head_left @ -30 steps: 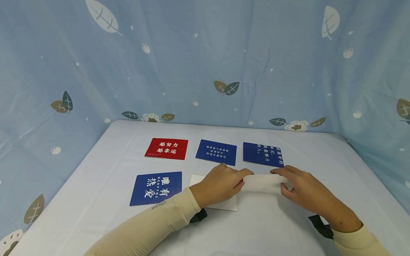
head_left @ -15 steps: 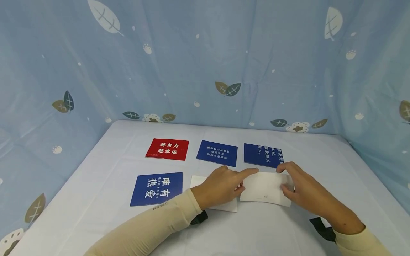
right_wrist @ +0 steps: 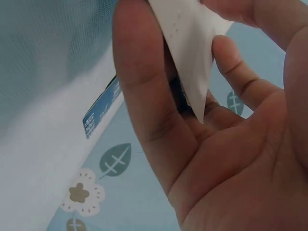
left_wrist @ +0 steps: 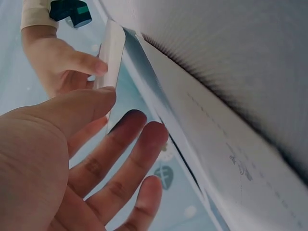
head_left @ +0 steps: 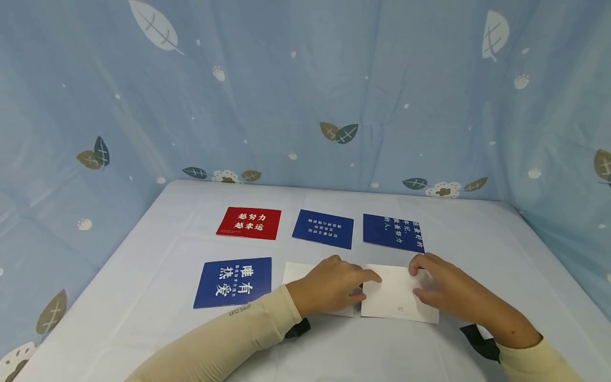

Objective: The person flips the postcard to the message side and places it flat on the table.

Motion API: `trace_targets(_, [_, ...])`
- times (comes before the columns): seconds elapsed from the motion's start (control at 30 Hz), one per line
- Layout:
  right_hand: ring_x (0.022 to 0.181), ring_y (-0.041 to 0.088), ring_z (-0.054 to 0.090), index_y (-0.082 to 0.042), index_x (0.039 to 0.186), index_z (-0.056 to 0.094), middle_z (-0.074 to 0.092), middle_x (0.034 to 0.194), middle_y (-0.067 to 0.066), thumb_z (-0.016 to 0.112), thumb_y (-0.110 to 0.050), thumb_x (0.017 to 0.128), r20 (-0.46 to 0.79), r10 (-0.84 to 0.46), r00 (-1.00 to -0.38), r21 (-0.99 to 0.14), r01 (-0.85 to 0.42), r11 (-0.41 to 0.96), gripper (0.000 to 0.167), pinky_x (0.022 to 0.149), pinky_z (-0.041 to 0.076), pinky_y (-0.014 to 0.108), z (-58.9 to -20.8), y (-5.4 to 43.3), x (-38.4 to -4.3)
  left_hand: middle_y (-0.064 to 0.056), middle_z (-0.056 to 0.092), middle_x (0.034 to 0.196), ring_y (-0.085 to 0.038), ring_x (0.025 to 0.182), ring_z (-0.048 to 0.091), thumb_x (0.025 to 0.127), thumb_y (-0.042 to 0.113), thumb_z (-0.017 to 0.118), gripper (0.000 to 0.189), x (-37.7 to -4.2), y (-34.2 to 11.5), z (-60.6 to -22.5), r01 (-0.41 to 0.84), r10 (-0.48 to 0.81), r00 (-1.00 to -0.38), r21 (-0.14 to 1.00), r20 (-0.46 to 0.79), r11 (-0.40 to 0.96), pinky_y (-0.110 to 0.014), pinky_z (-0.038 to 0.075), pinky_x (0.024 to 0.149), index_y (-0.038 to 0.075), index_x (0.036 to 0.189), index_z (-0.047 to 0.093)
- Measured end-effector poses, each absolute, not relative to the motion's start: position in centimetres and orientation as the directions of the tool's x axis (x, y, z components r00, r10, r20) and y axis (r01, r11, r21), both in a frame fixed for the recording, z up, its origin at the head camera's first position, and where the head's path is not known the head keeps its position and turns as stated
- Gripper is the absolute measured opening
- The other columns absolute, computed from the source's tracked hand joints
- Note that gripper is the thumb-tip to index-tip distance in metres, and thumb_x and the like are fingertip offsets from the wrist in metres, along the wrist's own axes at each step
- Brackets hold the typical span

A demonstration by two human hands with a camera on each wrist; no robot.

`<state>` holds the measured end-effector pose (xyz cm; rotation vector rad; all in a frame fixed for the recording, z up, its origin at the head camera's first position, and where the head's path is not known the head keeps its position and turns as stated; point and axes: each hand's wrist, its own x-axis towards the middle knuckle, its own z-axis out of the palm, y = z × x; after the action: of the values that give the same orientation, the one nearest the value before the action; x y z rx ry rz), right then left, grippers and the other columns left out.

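Observation:
A white card [head_left: 391, 292] with a small printed mark lies nearly level, close over the table, between both hands. My left hand [head_left: 329, 286] holds its left edge, index finger curved over the top; in the left wrist view, the thumb [left_wrist: 103, 98] rests against the card [left_wrist: 114, 53] while the other fingers spread away. My right hand [head_left: 441, 281] is at the right side, thumb and index curled over it; in the right wrist view, the card's corner [right_wrist: 195, 86] sits between the fingers [right_wrist: 139, 62]. Another white card [head_left: 296, 270] lies partly hidden under my left wrist.
Across the back of the white table [head_left: 191, 339] lie a red card [head_left: 249, 223], a blue card [head_left: 323, 229] and another blue card [head_left: 393, 232]. A larger-lettered blue card [head_left: 233, 283] lies front left, by the left sleeve. A patterned blue curtain [head_left: 286, 95] hangs behind.
The white card has come down and towards me, from tilted and nearly edge-on to almost flat, showing more of its white face. Both hands lowered slightly with it; the other cards stayed put.

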<state>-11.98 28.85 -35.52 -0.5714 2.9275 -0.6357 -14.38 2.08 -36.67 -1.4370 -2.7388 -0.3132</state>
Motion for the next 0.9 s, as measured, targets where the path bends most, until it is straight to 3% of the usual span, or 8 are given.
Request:
trace_targets(0.47, [0.095,0.022,0.056,-0.020,0.106,0.053,0.061,0.113,0.007,0.086,-0.018,0.076,-0.070,-0.369,-0.927,-0.393,-0.315,0.864,0.045,0.075,0.054,0.036,-36.6,28.6,-12.2,0.009,0.075,0.106,-0.005,0.089,0.067,0.091,0.036,0.074,0.042,-14.5,2.0,-37.3,0.827,0.823,-0.561,0.106,0.091,0.552,-0.023,0.047,0.075,0.030,0.131,0.065])
trace_targets(0.9, [0.105,0.030,0.056,-0.025,0.108,0.056,0.059,0.120,0.011,0.088,-0.029,0.074,-0.104,-0.350,-0.931,-0.296,-0.307,0.905,0.047,0.079,0.057,0.047,-37.5,28.7,-12.1,0.008,0.071,0.107,-0.010,0.094,0.064,0.091,0.045,0.071,0.040,-14.2,1.9,-37.8,0.832,0.830,-0.554,0.021,0.068,0.554,-0.026,0.047,0.076,0.035,0.130,0.066])
